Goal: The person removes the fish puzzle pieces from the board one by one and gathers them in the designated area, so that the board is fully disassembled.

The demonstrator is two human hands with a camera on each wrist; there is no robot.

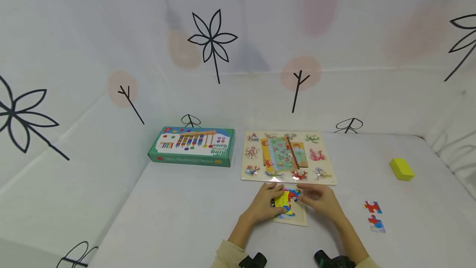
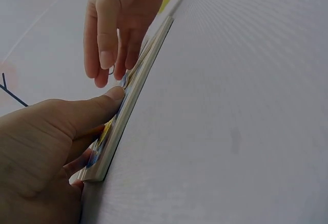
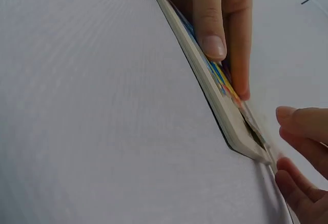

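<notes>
A small wooden jigsaw tray [image 1: 299,221] with colourful joined pieces [image 1: 286,208] lies in front of the person, a bare wooden strip showing at its right and near sides. The left hand [image 1: 262,205] rests over the tray's left part, fingers spread toward the far edge, thumb on the pieces. In the left wrist view, its thumb [image 2: 105,103] presses on the picture surface. Beside the tray's right edge is the right hand [image 1: 322,201], fingers relaxed and spaced from the thumb, nothing held. Two loose jigsaw pieces [image 1: 373,207] lie on the table to the right.
Behind the tray lies a large animal puzzle board [image 1: 251,175] carrying small illustrated cards [image 1: 282,154]. A green Ring Challenge Game box [image 1: 193,146] stands at the back left. A yellow block [image 1: 401,169] sits at the right on the white table [image 1: 178,218].
</notes>
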